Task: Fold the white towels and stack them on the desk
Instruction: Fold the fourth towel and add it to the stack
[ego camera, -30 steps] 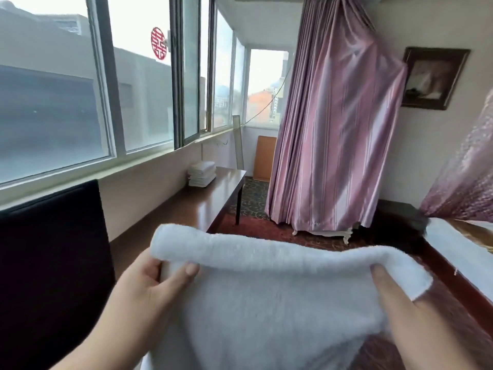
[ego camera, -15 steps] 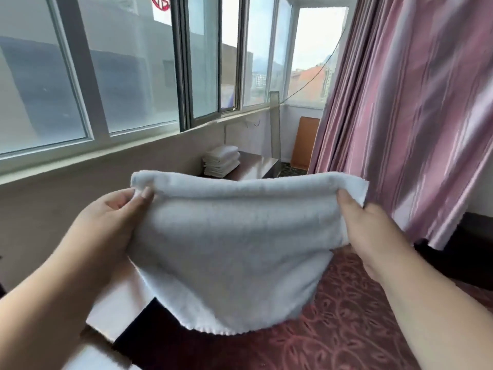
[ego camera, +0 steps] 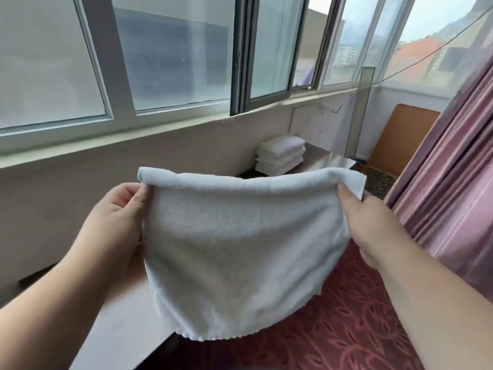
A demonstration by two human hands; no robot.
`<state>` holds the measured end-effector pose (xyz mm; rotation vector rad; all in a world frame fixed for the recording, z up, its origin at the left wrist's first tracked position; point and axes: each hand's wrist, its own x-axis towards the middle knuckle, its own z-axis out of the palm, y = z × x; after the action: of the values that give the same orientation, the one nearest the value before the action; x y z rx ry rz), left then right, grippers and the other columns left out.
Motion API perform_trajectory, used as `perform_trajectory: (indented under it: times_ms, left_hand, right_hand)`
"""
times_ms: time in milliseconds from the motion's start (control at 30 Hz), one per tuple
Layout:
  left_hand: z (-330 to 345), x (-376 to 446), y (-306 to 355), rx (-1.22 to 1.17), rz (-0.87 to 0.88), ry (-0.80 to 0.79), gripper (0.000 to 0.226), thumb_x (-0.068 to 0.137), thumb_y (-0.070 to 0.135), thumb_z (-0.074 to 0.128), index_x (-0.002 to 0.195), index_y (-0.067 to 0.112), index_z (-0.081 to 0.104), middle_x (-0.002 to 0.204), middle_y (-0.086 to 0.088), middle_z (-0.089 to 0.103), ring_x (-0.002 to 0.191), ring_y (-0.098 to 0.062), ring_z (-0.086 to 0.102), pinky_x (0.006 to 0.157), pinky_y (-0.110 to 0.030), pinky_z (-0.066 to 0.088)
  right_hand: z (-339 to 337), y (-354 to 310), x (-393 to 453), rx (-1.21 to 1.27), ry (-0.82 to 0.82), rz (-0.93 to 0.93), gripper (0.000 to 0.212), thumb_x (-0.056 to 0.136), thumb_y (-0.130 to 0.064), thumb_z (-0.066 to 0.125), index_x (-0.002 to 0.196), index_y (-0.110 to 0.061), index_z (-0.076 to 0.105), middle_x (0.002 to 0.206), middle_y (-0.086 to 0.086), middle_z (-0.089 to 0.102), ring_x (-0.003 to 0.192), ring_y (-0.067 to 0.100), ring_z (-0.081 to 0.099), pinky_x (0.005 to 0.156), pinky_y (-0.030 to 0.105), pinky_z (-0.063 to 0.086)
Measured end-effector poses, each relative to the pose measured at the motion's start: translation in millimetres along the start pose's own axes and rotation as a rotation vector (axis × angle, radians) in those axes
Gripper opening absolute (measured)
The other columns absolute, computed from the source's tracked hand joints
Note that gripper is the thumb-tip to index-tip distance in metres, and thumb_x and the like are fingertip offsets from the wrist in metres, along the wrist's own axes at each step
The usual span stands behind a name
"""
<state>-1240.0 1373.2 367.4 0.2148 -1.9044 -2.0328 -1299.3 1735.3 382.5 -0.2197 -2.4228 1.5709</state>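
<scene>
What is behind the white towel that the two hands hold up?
Above the towel edge show a stack of folded towels and the desk's far end. The rest of the desk behind it is covered.

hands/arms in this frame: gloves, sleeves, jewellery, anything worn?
Nothing worn that shows. Left hand and right hand are bare: no gloves, rings or watch visible. Both forearms are bare to the frame edge, no sleeves in view. Nails short, unpainted.
</scene>
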Motion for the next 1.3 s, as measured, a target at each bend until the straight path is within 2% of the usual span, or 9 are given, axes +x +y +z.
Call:
perform_trajectory:
  times_ms: [133,300,433,567,867,967,1100,1167,1300]
  left_hand:
    - [31.9,76.6,-39.1,0.129,-0.044,0.086,0.055,0.078,0.077,0.060,0.100,0.027,0.069,0.075,0.006,0.073,0.057,-0.008,0.062,0.046,-0.026,0.048]
    - [52.1,150.1,-92.0,0.213,-0.239,0.200,0.058,0.073,0.084,0.054,0.102,0.035,0.069,0.089,0.001,0.075,0.068,-0.015,0.066,0.057,-0.036,0.049]
    - [58.8,196.9,-127.5,0.210,-0.345,0.331,0.048,0.075,0.078,0.054,0.095,0.037,0.069,0.082,0.004,0.072,0.064,-0.013,0.064,0.054,-0.034,0.049]
    - [63.1,220.1,-160.0,0.221,-0.465,0.468,0.044,0.072,0.072,0.052,0.091,0.036,0.069,0.078,0.005,0.069,0.067,-0.018,0.058,0.060,-0.036,0.044]
    - [69.1,294.3,-237.0,0.285,-0.661,0.761,0.035,0.091,0.053,0.044,0.071,0.026,0.055,0.059,0.007,0.049,0.046,-0.012,0.041,0.045,-0.023,0.037]
    - [61.9,319.3,-268.1,0.163,-0.723,0.771,0.036,0.085,0.047,0.049,0.094,0.015,0.062,0.075,-0.002,0.062,0.061,-0.021,0.053,0.064,-0.039,0.054]
    - [40.4,354.0,-302.5,0.189,-0.730,0.746,0.044,0.080,0.050,0.051,0.115,0.025,0.061,0.105,-0.004,0.072,0.095,-0.028,0.069,0.086,-0.047,0.058]
    - [29.3,365.3,-319.7,0.240,-0.776,0.718,0.050,0.083,0.047,0.057,0.130,0.033,0.052,0.112,-0.003,0.068,0.099,-0.025,0.065,0.092,-0.043,0.054]
    - [15.5,361.4,-356.2,0.444,-0.963,0.560,0.058,0.097,0.028,0.057,0.150,0.028,0.033,0.138,-0.015,0.054,0.120,-0.040,0.056,0.102,-0.041,0.046]
  right_hand:
    - [37.5,24.0,100.0,-0.045,-0.082,0.083,0.066,0.069,-0.087,0.044,0.091,-0.030,0.068,0.093,-0.008,0.073,0.092,0.017,0.068,0.092,0.048,0.054]
    - [101.2,60.1,197.6,-0.046,-0.271,0.158,0.037,0.090,-0.069,0.047,0.086,-0.036,0.063,0.094,-0.012,0.068,0.094,0.013,0.064,0.079,0.033,0.051]
    - [161.8,84.4,279.6,-0.107,-0.472,0.231,0.037,0.095,-0.063,0.047,0.104,-0.030,0.063,0.106,0.000,0.071,0.098,0.024,0.067,0.092,0.047,0.054]
    - [218.3,104.6,354.6,-0.158,-0.685,0.286,0.038,0.090,-0.064,0.053,0.104,-0.032,0.066,0.103,0.003,0.074,0.093,0.031,0.072,0.087,0.054,0.058]
    - [372.6,121.1,458.9,-0.208,-0.969,0.302,0.041,0.092,-0.053,0.058,0.118,-0.022,0.065,0.108,0.004,0.073,0.096,0.030,0.072,0.089,0.052,0.058]
    - [420.4,134.9,456.5,-0.204,-1.021,0.291,0.028,0.099,-0.038,0.052,0.116,-0.021,0.065,0.110,0.009,0.072,0.099,0.035,0.070,0.088,0.058,0.057]
    - [464.4,153.2,450.2,-0.071,-0.995,0.393,0.019,0.103,-0.018,0.047,0.113,-0.024,0.062,0.106,0.003,0.073,0.094,0.020,0.073,0.066,0.029,0.061]
    - [476.0,166.1,446.1,-0.115,-0.978,0.405,0.032,0.104,-0.020,0.048,0.134,-0.026,0.055,0.117,-0.001,0.066,0.098,0.012,0.067,0.071,0.027,0.053]
    - [476.6,199.8,441.5,-0.415,-1.019,0.333,0.045,0.100,-0.029,0.056,0.143,-0.021,0.050,0.134,0.006,0.059,0.113,0.024,0.059,0.098,0.040,0.050]
